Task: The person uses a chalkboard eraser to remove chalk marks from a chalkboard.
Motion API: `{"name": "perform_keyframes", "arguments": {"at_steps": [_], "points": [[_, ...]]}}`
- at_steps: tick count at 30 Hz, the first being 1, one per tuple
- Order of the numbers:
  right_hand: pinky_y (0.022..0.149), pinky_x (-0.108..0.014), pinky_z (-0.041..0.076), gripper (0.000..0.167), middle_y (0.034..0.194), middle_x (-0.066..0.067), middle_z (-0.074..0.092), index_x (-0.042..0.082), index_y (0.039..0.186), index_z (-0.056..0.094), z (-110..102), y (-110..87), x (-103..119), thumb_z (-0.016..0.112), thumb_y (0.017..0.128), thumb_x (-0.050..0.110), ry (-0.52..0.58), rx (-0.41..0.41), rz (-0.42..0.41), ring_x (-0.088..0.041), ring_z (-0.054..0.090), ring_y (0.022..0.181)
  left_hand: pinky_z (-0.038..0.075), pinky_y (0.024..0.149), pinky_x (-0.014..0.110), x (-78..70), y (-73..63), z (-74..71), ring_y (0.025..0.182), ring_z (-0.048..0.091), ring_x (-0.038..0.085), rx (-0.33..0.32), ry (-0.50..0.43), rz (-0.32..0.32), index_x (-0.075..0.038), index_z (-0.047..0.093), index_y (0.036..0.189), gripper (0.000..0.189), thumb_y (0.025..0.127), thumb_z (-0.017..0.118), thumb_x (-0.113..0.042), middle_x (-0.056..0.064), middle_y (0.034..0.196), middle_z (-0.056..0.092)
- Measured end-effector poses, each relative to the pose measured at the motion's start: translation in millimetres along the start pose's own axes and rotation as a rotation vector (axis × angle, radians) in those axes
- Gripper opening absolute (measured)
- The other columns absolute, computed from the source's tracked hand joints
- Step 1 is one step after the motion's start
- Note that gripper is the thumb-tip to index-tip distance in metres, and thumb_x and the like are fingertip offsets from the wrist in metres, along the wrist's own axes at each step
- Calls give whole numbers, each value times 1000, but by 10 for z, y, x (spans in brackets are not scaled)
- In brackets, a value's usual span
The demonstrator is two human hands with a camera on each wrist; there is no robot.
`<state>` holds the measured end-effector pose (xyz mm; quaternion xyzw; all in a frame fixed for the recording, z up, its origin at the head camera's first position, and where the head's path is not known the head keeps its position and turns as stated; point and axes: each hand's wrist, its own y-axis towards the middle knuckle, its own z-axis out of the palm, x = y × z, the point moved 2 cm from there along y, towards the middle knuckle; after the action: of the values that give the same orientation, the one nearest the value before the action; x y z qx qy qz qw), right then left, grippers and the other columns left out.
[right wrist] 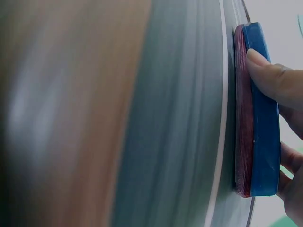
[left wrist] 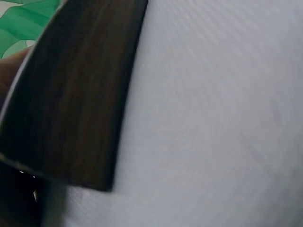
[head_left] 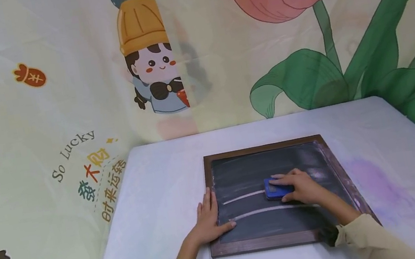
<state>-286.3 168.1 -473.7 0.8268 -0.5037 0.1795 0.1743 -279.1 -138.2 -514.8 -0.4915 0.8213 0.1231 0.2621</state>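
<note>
While left hand [head_left: 207, 221], grasping nothing, lies flat over left edge of chalkboard [head_left: 265, 229], right hand [head_left: 303, 186] grips blue-backed eraser [head_left: 275, 192] at right end of upper chalk line [head_left: 243, 197]; likely mid-erasing, next calls for leftward wiping.

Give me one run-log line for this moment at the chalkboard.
left hand: rests on left edge of chalkboard | right hand: grips blue eraser on chalkboard | chalk lines: two, upper one reaching eraser
</note>
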Motion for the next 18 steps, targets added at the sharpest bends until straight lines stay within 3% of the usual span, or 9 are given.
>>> {"name": "perform_keyframes", "arguments": {"at_steps": [10, 18], "points": [[74, -35, 35, 55, 132, -5, 53, 17, 123, 59, 417, 496, 748, 76, 71, 23, -6, 64, -146, -18, 44, 85, 1, 109, 55, -19, 3, 8, 140, -5, 35, 2, -3, -18, 2, -3, 145, 110, 77, 62, -56, 18, 152, -14], [75, -33, 36, 55, 132, 1, 53, 22, 124, 59, 610, 648, 1055, 76, 72, 29, -71, 59, -153, -16, 44, 84, -1, 109, 55, -2, 14, 5, 140, -6, 33, -5, -50, -33, -1, -17, 143, 119, 76, 64, -55, 17, 152, -14]]}}
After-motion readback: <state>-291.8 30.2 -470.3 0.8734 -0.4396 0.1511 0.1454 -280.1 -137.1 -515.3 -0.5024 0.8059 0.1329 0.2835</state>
